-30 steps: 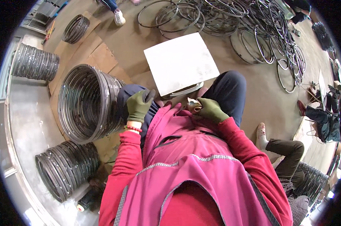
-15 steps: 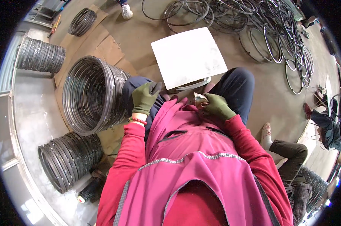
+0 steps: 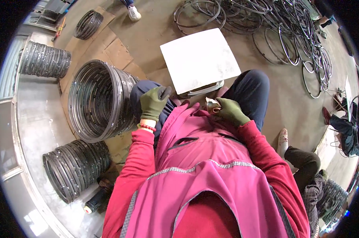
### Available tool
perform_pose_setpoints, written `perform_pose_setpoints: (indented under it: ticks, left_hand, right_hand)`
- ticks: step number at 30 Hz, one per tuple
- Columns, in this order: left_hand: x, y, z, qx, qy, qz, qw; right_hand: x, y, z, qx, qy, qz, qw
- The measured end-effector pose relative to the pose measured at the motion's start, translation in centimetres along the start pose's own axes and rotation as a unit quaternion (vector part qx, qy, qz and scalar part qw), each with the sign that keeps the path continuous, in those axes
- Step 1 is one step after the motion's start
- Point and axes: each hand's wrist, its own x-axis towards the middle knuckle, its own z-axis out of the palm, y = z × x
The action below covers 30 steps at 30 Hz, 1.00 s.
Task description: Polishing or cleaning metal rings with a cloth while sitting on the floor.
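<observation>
Gloved right hand grasping a small rolled scrap above the lap; gloved left hand resting at the left thigh.
The right hand [image 3: 233,112] is closing its fingers around the rolled scrap [image 3: 212,106], a whitish-and-brown piece that is projecting from the thumb side, above the pink apron [image 3: 203,152] and between the knees. The left hand [image 3: 154,103] is lying with its fingers curling under and out of sight; whether they are gripping anything cannot be told. A red bead bracelet [image 3: 147,127] is encircling the left wrist. A white board [image 3: 201,59] is lying just ahead of the knees. A stack of dark hoops [image 3: 126,89] is standing close beside the left thigh, and a heap of loose hoops [image 3: 284,27] is covering the floor [image 3: 155,47] beyond the board.
</observation>
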Motion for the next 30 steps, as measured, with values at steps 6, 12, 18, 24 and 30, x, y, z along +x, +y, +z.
perform_pose_setpoints:
  ticks: [6,12,18,24,30]
  left_hand:
    - [-0.1,-0.1,0.2,-0.005,-0.013,-0.009,1.0]
    - [0.0,0.0,0.2,-0.017,-0.016,-0.014,1.0]
    - [-0.2,-0.5,0.5,-0.01,-0.019,-0.006,1.0]
    - [0.1,0.1,0.2,-0.005,-0.021,-0.009,1.0]
    - [0.0,0.2,0.1,-0.008,-0.011,0.001,1.0]
  right_hand:
    - [0.1,0.7,0.6,0.028,0.023,-0.003,0.999]
    - [0.1,0.3,0.1,-0.001,-0.013,0.022,1.0]
    - [0.4,0.3,0.3,-0.024,-0.017,0.026,0.999]
    - [0.5,0.8,0.6,-0.011,-0.019,0.019,1.0]
    - [0.0,0.5,0.5,-0.004,0.0,0.008,1.0]
